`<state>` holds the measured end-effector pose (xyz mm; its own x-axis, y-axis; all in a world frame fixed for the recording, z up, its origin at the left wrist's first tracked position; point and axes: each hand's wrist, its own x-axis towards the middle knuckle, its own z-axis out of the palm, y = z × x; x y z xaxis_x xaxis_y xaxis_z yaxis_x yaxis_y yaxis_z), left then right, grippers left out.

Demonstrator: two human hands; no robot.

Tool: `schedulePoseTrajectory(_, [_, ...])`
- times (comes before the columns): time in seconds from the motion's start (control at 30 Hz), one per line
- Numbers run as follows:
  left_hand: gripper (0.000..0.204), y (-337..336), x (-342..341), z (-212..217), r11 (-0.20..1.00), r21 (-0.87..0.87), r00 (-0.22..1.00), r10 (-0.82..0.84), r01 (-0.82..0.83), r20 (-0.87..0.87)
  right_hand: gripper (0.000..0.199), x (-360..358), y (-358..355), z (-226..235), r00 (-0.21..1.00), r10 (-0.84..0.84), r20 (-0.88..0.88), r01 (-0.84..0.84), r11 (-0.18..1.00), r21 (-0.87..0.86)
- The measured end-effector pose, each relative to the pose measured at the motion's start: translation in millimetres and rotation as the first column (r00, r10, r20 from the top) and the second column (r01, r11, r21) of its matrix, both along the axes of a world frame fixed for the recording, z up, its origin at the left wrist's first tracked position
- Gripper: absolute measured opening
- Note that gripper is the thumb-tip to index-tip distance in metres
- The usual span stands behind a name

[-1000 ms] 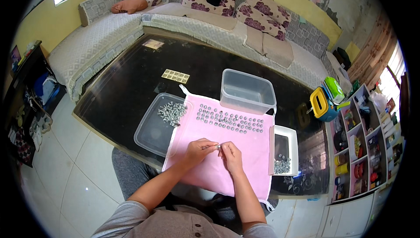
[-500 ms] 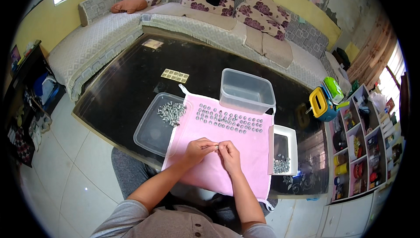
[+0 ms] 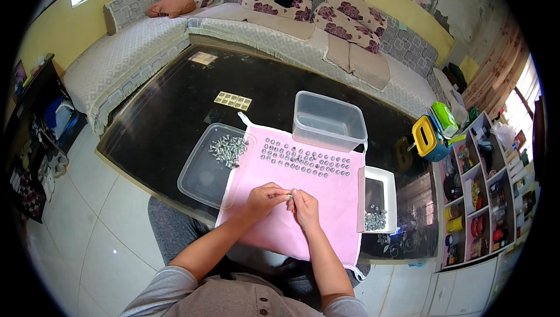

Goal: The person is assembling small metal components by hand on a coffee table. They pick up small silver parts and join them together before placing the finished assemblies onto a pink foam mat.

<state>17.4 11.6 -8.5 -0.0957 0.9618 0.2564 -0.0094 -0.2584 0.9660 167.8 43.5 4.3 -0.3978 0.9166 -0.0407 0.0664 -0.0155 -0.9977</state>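
Note:
Over the pink cloth (image 3: 326, 223), my left hand (image 3: 266, 200) and my right hand (image 3: 305, 209) meet fingertip to fingertip. Pinched between them is a small silver bolt (image 3: 289, 196), mostly covered by the fingers; whether a nut is on it I cannot tell. Farther up the cloth, several rows of small silver fasteners (image 3: 306, 158) are set out. Left of them, a pile of silver bolts (image 3: 228, 150) lies in a clear plastic lid (image 3: 195, 172). To the right, a white box (image 3: 389, 191) holds small silver nuts (image 3: 375, 219) at its near end.
A clear plastic tub (image 3: 329, 120) stands behind the cloth on the dark table (image 3: 169, 107). A sheet of small squares (image 3: 233, 100) lies farther left. At the table's right edge is a yellow and teal container (image 3: 429, 137). A sofa (image 3: 256, 25) curves around the back.
My right fingers have shifted very slightly around the small bolt. My left hand stays put, and the rows and piles look the same.

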Motion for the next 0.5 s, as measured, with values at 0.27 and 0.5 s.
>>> schedulePoseTrajectory(0.27, [0.017, 0.5, 2.3, 7.7, 1.000, -0.030, 1.000, 0.003, -0.003, 0.016, 0.024, -3.3, -1.2, -9.7, 0.988, -0.068, -0.136, 0.079, 0.994, 0.075])
schedulePoseTrajectory(0.5, [0.016, -1.2, 1.0, 8.9, 1.000, -0.017, 0.997, -0.013, 0.014, 0.071, 0.024, -2.7, -3.7, 7.0, 0.986, -0.059, -0.158, 0.052, 0.997, -0.050])
